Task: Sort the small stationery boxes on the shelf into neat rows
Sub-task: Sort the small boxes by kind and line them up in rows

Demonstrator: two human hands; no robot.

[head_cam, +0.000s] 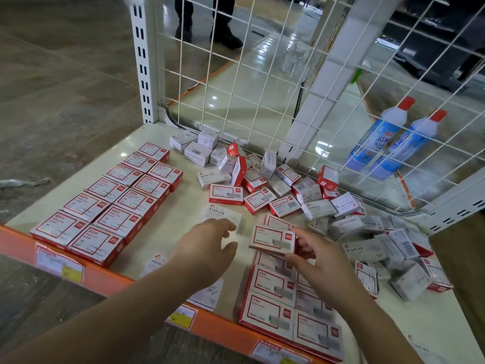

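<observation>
A white shelf with an orange front edge fills the view from above, backed by a white wire-grid panel and slotted uprights. On its left side, red-and-white paper clip boxes lie flat in two neat rows running from the front edge toward the back. At the right front, red-and-white staple boxes lie in a second tidy block, partly hidden by the person's right forearm. Between and behind these, a loose heap of small stationery boxes sprawls along the grid and down the right side, some flat, some tipped on edge, several marked "STAPLES". Beyond the grid to the right, two blue-and-white bottles with red caps lean side by side. On the glossy floor behind the shelf stand a bystander's dark shoes. The right hand pinches a single red-bordered staple box between thumb and fingers, holding it just above the back end of the right-hand block. The left hand hovers near it with fingers relaxed and parted, grasping nothing, above a white "STAPLES" box that lies flat on the shelf. Yellow-and-white price tags are stuck along the orange edge.
</observation>
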